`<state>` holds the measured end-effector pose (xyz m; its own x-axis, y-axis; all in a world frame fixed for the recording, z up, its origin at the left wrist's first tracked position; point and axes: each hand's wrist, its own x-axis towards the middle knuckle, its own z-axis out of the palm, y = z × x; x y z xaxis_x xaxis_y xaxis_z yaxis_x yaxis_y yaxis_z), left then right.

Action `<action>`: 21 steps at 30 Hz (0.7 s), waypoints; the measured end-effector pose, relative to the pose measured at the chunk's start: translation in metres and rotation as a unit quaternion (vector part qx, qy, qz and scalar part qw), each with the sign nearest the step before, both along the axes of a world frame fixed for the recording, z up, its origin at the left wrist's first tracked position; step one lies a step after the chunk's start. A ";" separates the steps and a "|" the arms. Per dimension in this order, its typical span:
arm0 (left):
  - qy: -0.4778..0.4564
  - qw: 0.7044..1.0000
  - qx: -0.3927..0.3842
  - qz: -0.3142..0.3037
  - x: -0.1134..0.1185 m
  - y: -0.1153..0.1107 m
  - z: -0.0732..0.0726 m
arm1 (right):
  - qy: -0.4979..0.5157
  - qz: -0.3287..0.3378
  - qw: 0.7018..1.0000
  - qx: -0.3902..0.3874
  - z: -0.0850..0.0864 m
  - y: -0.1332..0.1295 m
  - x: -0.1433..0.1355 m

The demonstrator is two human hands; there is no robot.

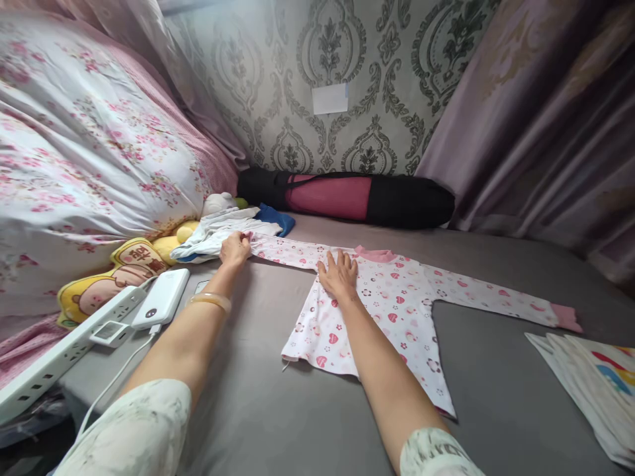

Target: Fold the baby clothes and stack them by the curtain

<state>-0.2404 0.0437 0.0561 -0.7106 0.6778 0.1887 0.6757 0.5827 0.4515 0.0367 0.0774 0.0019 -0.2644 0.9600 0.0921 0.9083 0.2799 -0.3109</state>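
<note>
A child's long-sleeved shirt point(391, 317), white with pink hearts and a pink collar, lies spread on the grey sheet with both sleeves stretched sideways. My left hand point(235, 248) is closed on the cuff end of the left-side sleeve, the fingers hiding most of that cuff. Flat on the shirt near that sleeve's shoulder rests my right hand point(338, 272), its fingers spread. The opposite sleeve ends in a pink cuff point(565, 316). Just beyond my left hand lies a crumpled white and blue garment point(223, 228).
A black and pink long bag point(332, 198) lies along the wall. To the left are a power strip point(64, 354), a white power bank point(161, 299) with a cable, and a yellow plush toy point(114, 277). Folded clothes point(585, 377) sit at the right edge.
</note>
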 end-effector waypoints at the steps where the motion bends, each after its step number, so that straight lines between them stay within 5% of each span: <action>1: 0.007 1.000 0.000 -0.004 0.000 0.001 0.000 | 0.000 0.000 1.000 -0.002 0.000 0.000 0.000; 14: 0.042 0.998 -0.019 -0.032 -0.006 0.024 -0.003 | -0.007 0.008 1.000 -0.005 0.001 -0.003 0.001; 21: 0.051 0.998 0.017 0.011 0.028 0.011 0.010 | -0.003 0.006 1.000 -0.021 0.002 -0.004 -0.001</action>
<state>-0.2120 0.0552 0.0658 -0.7015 0.6536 0.2840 0.7061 0.5835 0.4012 0.0357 0.0736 0.0039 -0.2766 0.9597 0.0498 0.9069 0.2778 -0.3168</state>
